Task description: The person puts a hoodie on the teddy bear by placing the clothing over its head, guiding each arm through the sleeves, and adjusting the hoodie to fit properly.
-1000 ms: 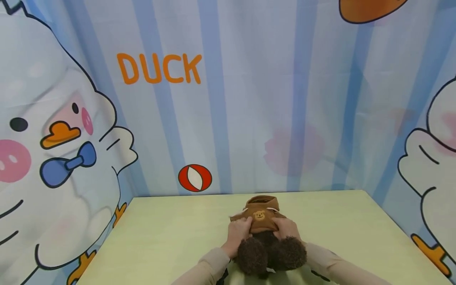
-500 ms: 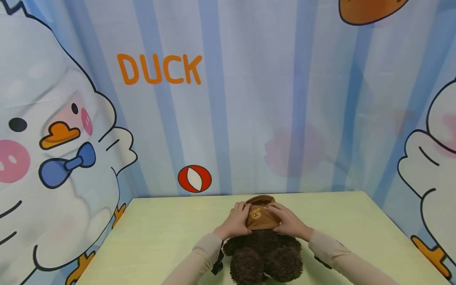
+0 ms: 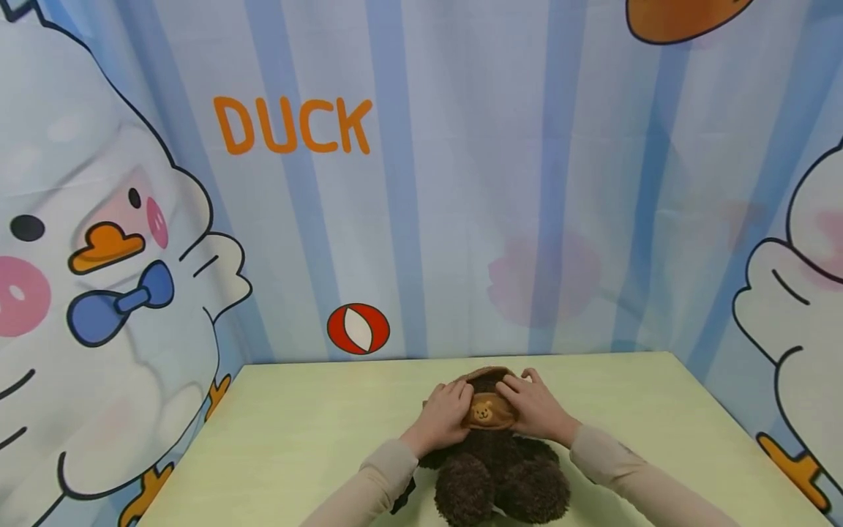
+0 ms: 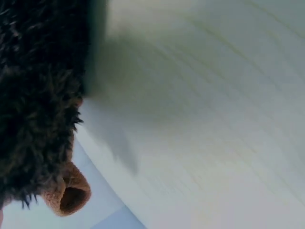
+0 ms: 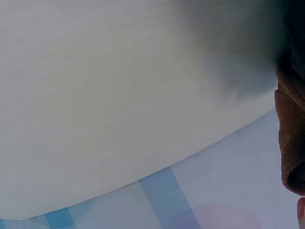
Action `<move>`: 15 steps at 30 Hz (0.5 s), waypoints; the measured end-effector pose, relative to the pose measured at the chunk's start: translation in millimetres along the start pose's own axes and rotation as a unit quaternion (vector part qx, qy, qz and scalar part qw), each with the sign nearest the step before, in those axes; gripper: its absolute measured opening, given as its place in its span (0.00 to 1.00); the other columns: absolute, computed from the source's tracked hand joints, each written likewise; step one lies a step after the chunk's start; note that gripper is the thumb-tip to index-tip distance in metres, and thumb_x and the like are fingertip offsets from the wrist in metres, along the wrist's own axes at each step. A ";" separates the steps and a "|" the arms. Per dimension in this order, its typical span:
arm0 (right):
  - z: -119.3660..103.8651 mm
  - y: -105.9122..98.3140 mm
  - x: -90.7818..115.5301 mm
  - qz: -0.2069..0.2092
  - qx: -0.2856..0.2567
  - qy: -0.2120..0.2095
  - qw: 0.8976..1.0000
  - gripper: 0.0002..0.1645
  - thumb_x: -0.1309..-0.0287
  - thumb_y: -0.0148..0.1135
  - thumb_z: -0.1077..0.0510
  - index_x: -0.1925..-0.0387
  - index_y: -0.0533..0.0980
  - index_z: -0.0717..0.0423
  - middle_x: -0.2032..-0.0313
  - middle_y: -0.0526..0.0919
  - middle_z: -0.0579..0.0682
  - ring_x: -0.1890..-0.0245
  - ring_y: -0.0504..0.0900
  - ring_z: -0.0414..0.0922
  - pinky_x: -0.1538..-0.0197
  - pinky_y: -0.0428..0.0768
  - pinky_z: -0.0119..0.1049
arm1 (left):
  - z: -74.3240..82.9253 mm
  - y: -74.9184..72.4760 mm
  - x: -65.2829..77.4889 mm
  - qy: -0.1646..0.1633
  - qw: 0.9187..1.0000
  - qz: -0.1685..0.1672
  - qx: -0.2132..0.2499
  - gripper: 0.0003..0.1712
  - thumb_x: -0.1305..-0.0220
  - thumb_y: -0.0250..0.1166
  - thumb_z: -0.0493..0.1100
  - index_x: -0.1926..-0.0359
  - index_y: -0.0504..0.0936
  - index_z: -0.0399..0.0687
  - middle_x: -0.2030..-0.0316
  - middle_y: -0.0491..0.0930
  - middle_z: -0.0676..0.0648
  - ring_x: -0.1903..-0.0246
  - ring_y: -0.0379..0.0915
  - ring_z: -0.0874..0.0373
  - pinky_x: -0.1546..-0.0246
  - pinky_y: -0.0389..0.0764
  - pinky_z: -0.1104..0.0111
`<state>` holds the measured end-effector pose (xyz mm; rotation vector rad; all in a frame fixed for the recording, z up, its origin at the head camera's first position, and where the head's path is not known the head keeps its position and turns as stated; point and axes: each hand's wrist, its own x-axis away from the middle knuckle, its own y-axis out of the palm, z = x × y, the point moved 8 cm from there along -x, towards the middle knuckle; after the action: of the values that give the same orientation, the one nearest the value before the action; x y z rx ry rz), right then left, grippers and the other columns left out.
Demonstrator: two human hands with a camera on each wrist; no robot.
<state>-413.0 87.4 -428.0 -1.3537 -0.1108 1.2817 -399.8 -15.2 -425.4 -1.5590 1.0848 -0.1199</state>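
A dark brown plush toy [image 3: 497,468] lies on the table with its two round feet towards me. A small brown hoodie [image 3: 492,423] with a bear-face patch covers its far end, and dark fur shows inside the neck opening. My left hand [image 3: 440,419] grips the hoodie's left side near the collar; my right hand [image 3: 538,408] grips the right side, fingers curled over the neck edge. In the left wrist view, the open end of a brown sleeve [image 4: 76,191] sticks out past the fur. The other sleeve [image 5: 291,138] shows in the right wrist view.
The pale yellow table [image 3: 316,432] ends at a curtain [image 3: 461,183] with blue stripes and printed ducks, standing behind and at both sides. A black strap-like piece [image 3: 403,498] hangs under the left wrist.
Both hands have shifted from the hoodie's lower hem up to its collar. The hoodie has come down over the plush toy, and fur now shows in the neck opening.
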 end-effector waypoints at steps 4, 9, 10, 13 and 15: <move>-7.6 -2.9 5.1 0.032 0.014 -0.027 0.999 0.31 0.74 0.76 0.44 0.67 0.70 0.51 0.71 0.73 0.47 0.78 0.70 0.41 0.66 0.71 0.38 | 10.1 -3.0 2.6 0.040 0.997 0.043 -0.047 0.13 0.44 0.60 0.48 0.62 0.70 0.47 0.69 0.72 0.52 0.75 0.71 0.61 0.77 0.72 0.72; -9.0 -4.1 13.1 0.038 -0.028 -0.033 0.998 0.28 0.74 0.77 0.51 0.67 0.72 0.51 0.71 0.74 0.46 0.77 0.73 0.39 0.70 0.76 0.34 | 19.2 -1.5 5.6 0.075 0.991 0.075 -0.086 0.09 0.39 0.55 0.46 0.59 0.72 0.49 0.70 0.74 0.52 0.76 0.73 0.63 0.79 0.73 0.74; -8.3 -4.6 14.3 0.035 -0.041 -0.035 0.998 0.29 0.74 0.77 0.52 0.65 0.73 0.51 0.70 0.75 0.46 0.73 0.75 0.40 0.65 0.77 0.35 | 18.8 -0.4 6.1 0.074 0.991 0.071 -0.089 0.10 0.39 0.55 0.47 0.58 0.72 0.49 0.70 0.75 0.52 0.75 0.74 0.63 0.77 0.74 0.73; -6.2 -4.1 16.4 0.011 -0.069 -0.047 0.996 0.33 0.71 0.76 0.53 0.57 0.72 0.55 0.62 0.77 0.49 0.61 0.77 0.44 0.51 0.75 0.42 | 13.2 3.3 7.9 0.062 0.995 0.029 -0.075 0.19 0.41 0.58 0.52 0.54 0.71 0.45 0.65 0.77 0.50 0.68 0.77 0.61 0.64 0.78 0.68; -4.6 -4.2 16.9 -0.007 -0.088 -0.045 0.995 0.35 0.67 0.74 0.53 0.53 0.70 0.58 0.58 0.75 0.51 0.57 0.76 0.45 0.51 0.74 0.42 | 8.1 5.9 9.3 0.050 0.997 -0.008 -0.062 0.26 0.43 0.59 0.55 0.50 0.69 0.43 0.61 0.77 0.49 0.63 0.77 0.60 0.53 0.75 0.62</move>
<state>-400.7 97.7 -436.2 -1.4415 -0.3020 1.3467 -393.0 -15.0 -437.3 -1.6882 1.1761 -0.1448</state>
